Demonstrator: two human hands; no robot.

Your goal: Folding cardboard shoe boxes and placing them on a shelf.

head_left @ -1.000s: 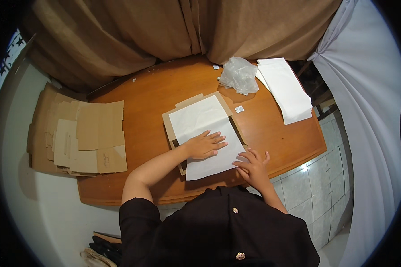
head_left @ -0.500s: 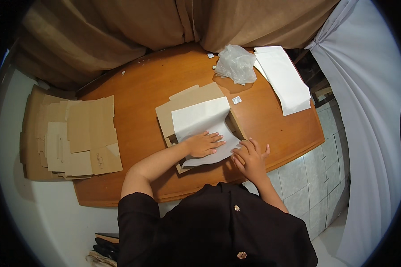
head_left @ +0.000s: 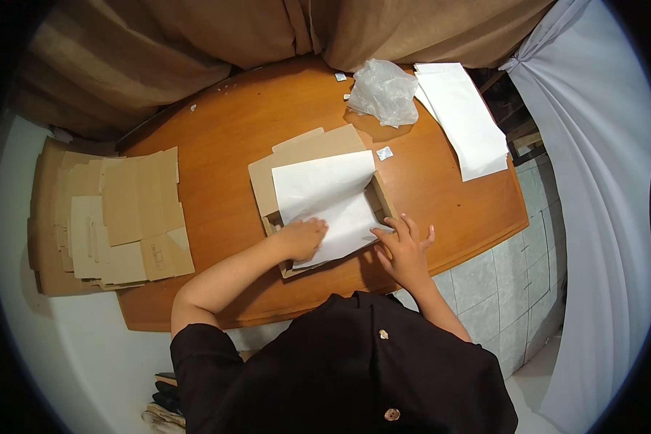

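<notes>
An open shallow cardboard box [head_left: 262, 182] lies on the table, its lid folded back on the far side. A white sheet of paper [head_left: 318, 179] lines it, reaching over the lid and curving up on the right. My left hand [head_left: 301, 239] rests on the sheet at the box's left side, fingers curled with their tips hidden beneath. At the near right corner of the box is my right hand [head_left: 406, 251]. Its fingers are spread, the thumb and index tips by the paper's corner and the box wall.
Flattened cardboard boxes [head_left: 141, 210] are stacked on the left. A crumpled clear plastic bag [head_left: 385, 92] and white paper sheets [head_left: 461, 119] lie at the far right of the wooden table [head_left: 217, 155]. A small silvery square [head_left: 384, 153] sits right of the lid. Brown curtains [head_left: 260, 29] hang behind.
My left hand has moved a little left across the paper, its flat fingers now curled. The paper sits lower in the box. My right hand stays at the same corner.
</notes>
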